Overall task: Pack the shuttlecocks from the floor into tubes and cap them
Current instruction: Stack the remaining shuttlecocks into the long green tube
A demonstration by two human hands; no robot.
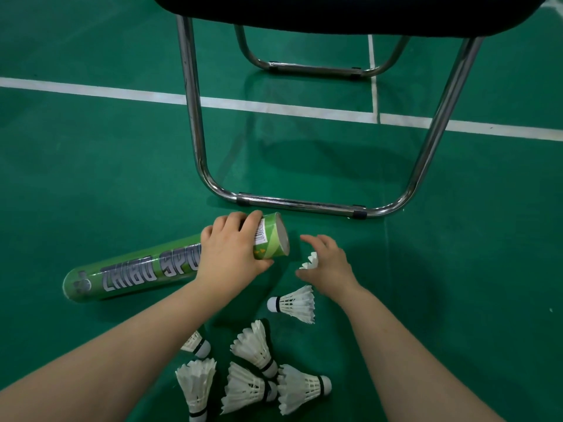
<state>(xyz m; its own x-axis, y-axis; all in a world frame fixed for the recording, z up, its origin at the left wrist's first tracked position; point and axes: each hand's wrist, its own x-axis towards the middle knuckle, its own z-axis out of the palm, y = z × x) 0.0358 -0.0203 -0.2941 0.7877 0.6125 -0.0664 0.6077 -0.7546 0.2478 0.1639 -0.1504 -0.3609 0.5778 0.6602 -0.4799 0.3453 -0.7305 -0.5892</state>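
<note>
Head view is showing my left hand (231, 249) gripping the tube (137, 274), which is lying on the floor (91, 178). My right hand (329, 263) is cupping a shuttlecock (310, 261) beside the tube's end, fingers loosely curled. Its feathers are looking light and crushable, so I'm favouring the cork end.

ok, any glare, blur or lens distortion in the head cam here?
Head view: wide-angle bowing bends the white court line and splays the chair legs; the glossy floor mirrors them; sheen streaks the tube wrap; nearest shuttlecocks almost blown out; left hand and right hand show no motion smear.
</note>
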